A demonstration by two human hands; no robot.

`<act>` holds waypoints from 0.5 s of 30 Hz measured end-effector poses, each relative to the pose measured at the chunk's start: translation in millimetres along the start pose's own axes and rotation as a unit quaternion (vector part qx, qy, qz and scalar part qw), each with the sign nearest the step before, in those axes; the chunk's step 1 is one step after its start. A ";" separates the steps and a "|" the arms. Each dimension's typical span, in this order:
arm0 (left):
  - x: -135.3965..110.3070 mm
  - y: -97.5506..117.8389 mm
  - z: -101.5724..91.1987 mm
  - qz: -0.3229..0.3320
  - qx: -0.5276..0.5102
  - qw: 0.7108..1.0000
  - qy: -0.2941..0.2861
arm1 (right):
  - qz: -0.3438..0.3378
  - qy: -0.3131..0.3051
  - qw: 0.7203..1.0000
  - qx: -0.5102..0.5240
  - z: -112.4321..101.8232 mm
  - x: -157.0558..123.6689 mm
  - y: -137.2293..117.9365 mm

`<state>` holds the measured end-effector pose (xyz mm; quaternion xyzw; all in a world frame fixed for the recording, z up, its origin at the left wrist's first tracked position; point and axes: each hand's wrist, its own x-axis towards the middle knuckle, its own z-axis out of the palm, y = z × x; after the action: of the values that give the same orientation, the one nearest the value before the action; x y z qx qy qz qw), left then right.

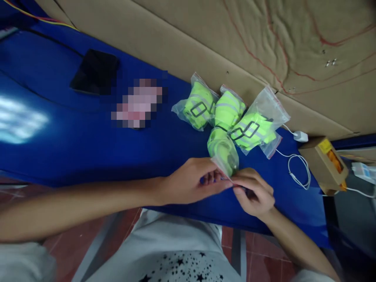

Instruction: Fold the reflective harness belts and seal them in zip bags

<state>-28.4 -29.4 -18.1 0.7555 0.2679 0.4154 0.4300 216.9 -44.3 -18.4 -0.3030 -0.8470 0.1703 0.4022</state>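
Note:
My left hand (192, 182) and my right hand (254, 192) meet at the near end of a clear zip bag (223, 150) stuffed with a neon yellow-green item. Both hands pinch the bag's open edge, fingers pressed together. The bag lies on a blue table (88, 145). Just beyond it lie three more zip bags with the same neon contents: one on the left (197, 103), one in the middle (229, 109) and one on the right (255, 127).
A black flat object (95, 71) and a blurred pink patch (138, 103) lie to the left on the table. A white charger with cable (299, 156) and a small cardboard box (324, 164) sit at the right. Brown cardboard (235, 35) covers the far side.

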 end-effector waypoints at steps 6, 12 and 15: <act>-5.1 -6.9 4.3 -0.050 -0.001 0.997 -0.066 | 0.010 -0.033 0.998 0.055 8.2 4.3 2.2; -7.7 -8.8 0.5 -0.061 0.016 0.992 -0.111 | -0.013 -0.036 0.999 0.021 11.9 1.1 8.0; -9.0 -13.9 0.1 -0.068 0.006 0.991 -0.115 | -0.013 -0.038 0.999 0.017 15.3 1.5 8.3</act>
<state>-33.6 -29.5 -33.8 0.7805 0.2700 0.2942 0.4810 207.3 -37.7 -31.4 -0.2780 -0.8627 0.1908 0.3769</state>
